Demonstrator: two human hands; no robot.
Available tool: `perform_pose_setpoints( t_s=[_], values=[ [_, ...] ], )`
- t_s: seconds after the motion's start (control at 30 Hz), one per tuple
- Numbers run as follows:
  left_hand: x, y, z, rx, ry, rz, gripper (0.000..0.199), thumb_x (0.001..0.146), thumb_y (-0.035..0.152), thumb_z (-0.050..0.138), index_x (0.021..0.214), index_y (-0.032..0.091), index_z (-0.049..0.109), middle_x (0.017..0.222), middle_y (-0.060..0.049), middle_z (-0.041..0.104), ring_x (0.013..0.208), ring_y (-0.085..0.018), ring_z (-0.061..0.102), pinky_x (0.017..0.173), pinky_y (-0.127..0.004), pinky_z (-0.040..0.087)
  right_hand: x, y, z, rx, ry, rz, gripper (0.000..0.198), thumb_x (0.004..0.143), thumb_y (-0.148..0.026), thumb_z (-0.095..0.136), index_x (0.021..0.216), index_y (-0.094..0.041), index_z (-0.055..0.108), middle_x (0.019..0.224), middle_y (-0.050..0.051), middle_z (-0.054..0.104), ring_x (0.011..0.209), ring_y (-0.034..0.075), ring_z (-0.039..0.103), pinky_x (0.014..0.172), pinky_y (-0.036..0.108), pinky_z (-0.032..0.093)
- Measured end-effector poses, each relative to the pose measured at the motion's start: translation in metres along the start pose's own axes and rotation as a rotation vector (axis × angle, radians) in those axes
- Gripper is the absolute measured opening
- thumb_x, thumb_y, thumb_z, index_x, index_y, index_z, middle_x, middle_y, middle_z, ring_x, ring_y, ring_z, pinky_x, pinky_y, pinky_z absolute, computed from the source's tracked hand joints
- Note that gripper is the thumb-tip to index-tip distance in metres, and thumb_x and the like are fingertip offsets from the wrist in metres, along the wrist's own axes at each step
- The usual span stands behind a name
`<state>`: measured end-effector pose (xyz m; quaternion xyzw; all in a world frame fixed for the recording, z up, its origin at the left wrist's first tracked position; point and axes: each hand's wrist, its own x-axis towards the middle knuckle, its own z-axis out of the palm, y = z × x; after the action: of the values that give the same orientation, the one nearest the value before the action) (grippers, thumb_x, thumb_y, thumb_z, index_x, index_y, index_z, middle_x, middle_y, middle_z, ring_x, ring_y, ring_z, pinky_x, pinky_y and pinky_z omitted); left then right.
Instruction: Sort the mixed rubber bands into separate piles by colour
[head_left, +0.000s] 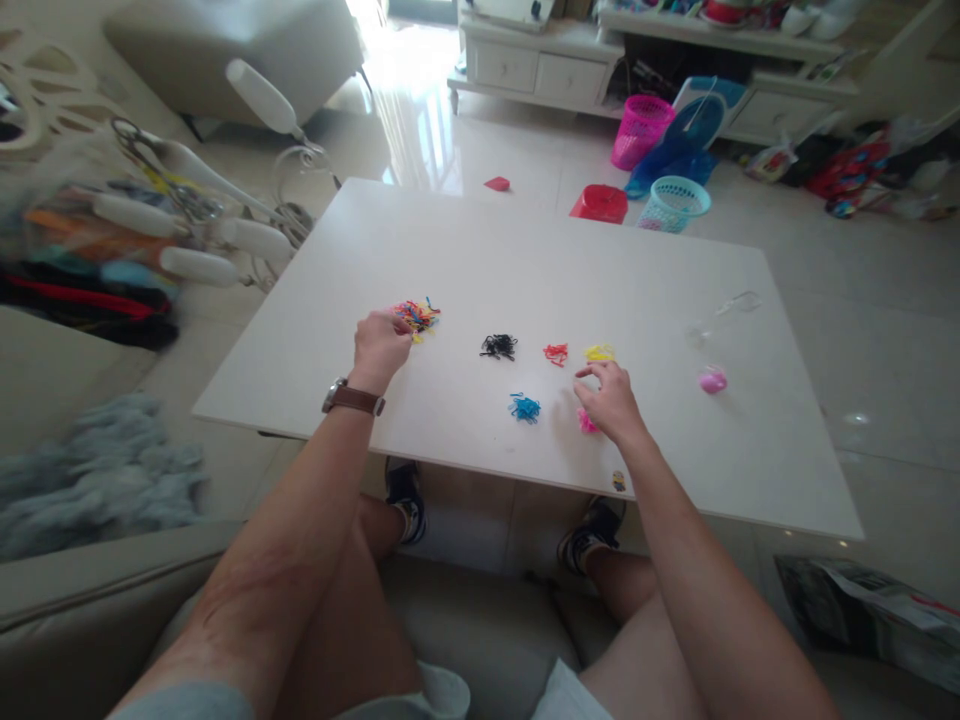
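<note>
My left hand is at the left edge of a mixed-colour pile of small thin pieces, which look like little rubber bands. Its fingertips are drawn together at the pile; anything between them is too small to make out. Sorted by colour, a black pile, a red pile, a blue pile and a yellow pile lie to the right. Above a pink pile, partly covering it, hovers my right hand. Its fingers are bent, with thumb and index tips apart and nothing visible between them.
Everything lies on a white table. At its right are a pink round object and a clear plastic item. A small cartoon sticker marks the near edge. Beyond stand a red container and a light blue basket.
</note>
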<state>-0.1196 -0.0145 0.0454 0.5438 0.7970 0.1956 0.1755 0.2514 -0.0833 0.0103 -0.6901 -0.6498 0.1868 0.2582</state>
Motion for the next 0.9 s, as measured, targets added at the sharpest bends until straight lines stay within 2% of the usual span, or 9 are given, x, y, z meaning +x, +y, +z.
perform_pose_setpoints(
  t_s=[0.23, 0.43, 0.67, 0.9],
  values=[
    [0.002, 0.0, 0.003, -0.231, -0.118, -0.011, 0.026, 0.071, 0.016, 0.063, 0.091, 0.013, 0.079, 0.079, -0.008, 0.073, 0.08, -0.021, 0.068, 0.075, -0.029, 0.052, -0.001, -0.001, 0.001, 0.008, 0.001, -0.026, 0.018, 0.078, -0.028, 0.059, 0.091, -0.022, 0.07, 0.114, 0.011, 0.062, 0.113, 0.031, 0.051, 0.106, 0.051, 0.042],
    [0.005, 0.001, 0.014, -0.434, -0.228, -0.058, 0.023, 0.067, 0.021, 0.068, 0.086, 0.013, 0.077, 0.072, -0.007, 0.07, 0.071, -0.019, 0.067, 0.066, -0.027, 0.053, -0.001, -0.001, 0.004, 0.023, -0.018, -0.05, 0.017, 0.078, -0.028, 0.059, 0.089, -0.022, 0.07, 0.113, 0.011, 0.062, 0.112, 0.03, 0.052, 0.105, 0.05, 0.043],
    [0.004, -0.002, 0.006, -0.284, -0.125, -0.025, 0.028, 0.066, 0.017, 0.064, 0.089, 0.012, 0.078, 0.079, -0.008, 0.073, 0.078, -0.021, 0.068, 0.072, -0.029, 0.053, -0.002, -0.002, 0.005, 0.05, -0.058, -0.054, 0.019, 0.079, -0.029, 0.059, 0.092, -0.021, 0.07, 0.114, 0.011, 0.062, 0.115, 0.03, 0.052, 0.102, 0.05, 0.046],
    [0.003, -0.005, 0.003, -0.201, -0.034, -0.018, 0.028, 0.068, 0.021, 0.067, 0.092, 0.012, 0.078, 0.083, -0.007, 0.074, 0.079, -0.021, 0.067, 0.072, -0.028, 0.051, -0.003, -0.002, 0.005, 0.051, -0.061, -0.066, 0.019, 0.079, -0.03, 0.06, 0.092, -0.022, 0.07, 0.114, 0.011, 0.062, 0.113, 0.03, 0.052, 0.099, 0.05, 0.048]
  ],
)
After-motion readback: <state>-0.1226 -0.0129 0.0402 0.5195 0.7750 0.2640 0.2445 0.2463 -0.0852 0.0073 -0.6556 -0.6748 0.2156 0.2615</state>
